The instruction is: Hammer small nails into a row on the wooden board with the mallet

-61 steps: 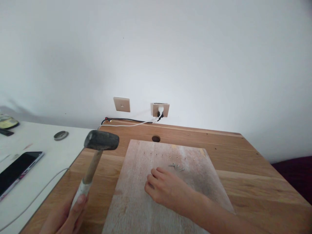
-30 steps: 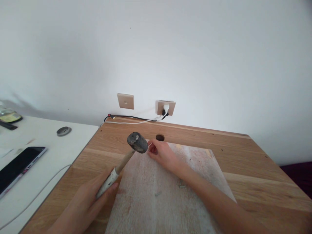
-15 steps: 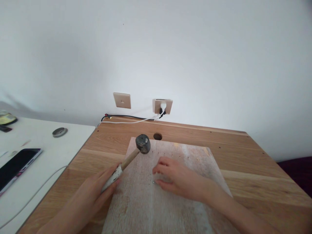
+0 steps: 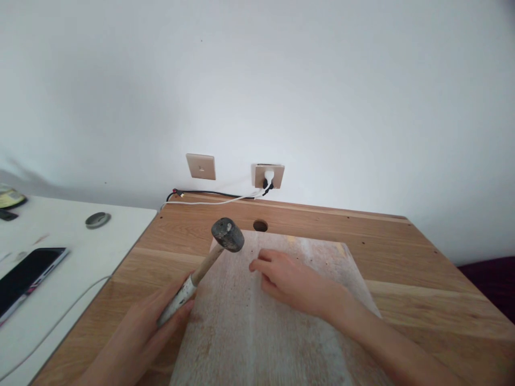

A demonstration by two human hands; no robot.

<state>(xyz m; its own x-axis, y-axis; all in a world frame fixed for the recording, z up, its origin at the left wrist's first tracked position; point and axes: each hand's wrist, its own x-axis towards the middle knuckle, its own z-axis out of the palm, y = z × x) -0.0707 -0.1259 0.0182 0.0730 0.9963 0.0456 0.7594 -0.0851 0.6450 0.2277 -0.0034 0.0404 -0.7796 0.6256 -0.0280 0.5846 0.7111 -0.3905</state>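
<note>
My left hand [image 4: 155,327] is wrapped round the white-covered grip of a rubber mallet [image 4: 205,262]. Its black head is raised, tilted up over the left edge of a worn, whitish wooden board [image 4: 225,327]. Over the upper middle of that board is my right hand [image 4: 281,279], palm down with its fingers curled in. What those fingers hold, if anything, is hidden from me. Small dark dots, holes or nail heads, mark the board around the right hand.
The board lies on a wooden desk [image 4: 402,305] with a round cable hole [image 4: 260,225]. Cables run along the wall to a socket [image 4: 269,176]. On the white table at left are a phone-like black device [image 4: 30,273], a grey ring-shaped object [image 4: 97,220] and a white cable [image 4: 64,316].
My right hand has moved up the board, away from me, and its fingers have changed position. The mallet has shifted a little left, its head turned slightly.
</note>
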